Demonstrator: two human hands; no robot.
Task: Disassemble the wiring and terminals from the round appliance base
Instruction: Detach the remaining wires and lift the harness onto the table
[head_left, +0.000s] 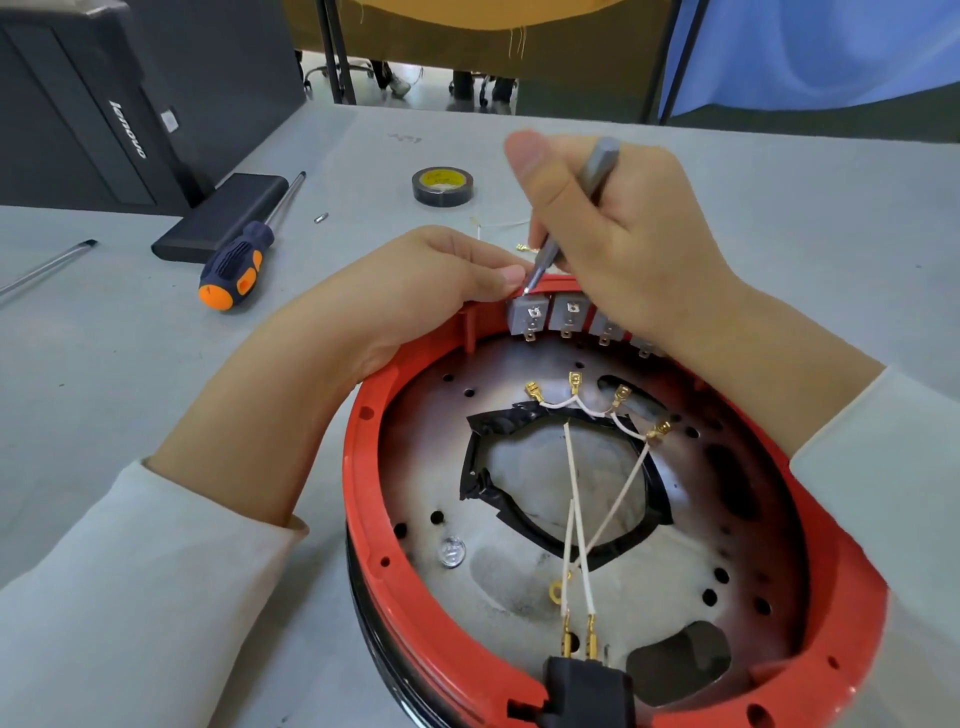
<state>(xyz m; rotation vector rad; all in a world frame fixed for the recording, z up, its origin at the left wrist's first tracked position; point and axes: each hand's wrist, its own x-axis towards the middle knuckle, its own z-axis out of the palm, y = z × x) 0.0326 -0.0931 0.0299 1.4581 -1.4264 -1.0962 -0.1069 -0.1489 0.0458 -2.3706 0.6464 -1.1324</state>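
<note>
The round red appliance base (363, 457) lies open side up, its metal plate pierced with holes. White wires (574, 467) with gold spade terminals lie loose inside, running to a black plug block (582, 686) at the near rim. A row of grey switch blocks (527, 314) sits on the far rim. My right hand (618, 228) grips a slim grey metal tool (597, 171), its tip at the top of the leftmost switch block. My left hand (415, 291) holds the far rim of the base beside that block, fingertips near the tool tip.
On the grey table lie an orange-and-blue screwdriver (241, 257), a black power bank (221, 215), a roll of black tape (442, 185), a small screw bit (321, 217) and a loose wire with a terminal (501, 228). A black computer case (93, 114) stands far left.
</note>
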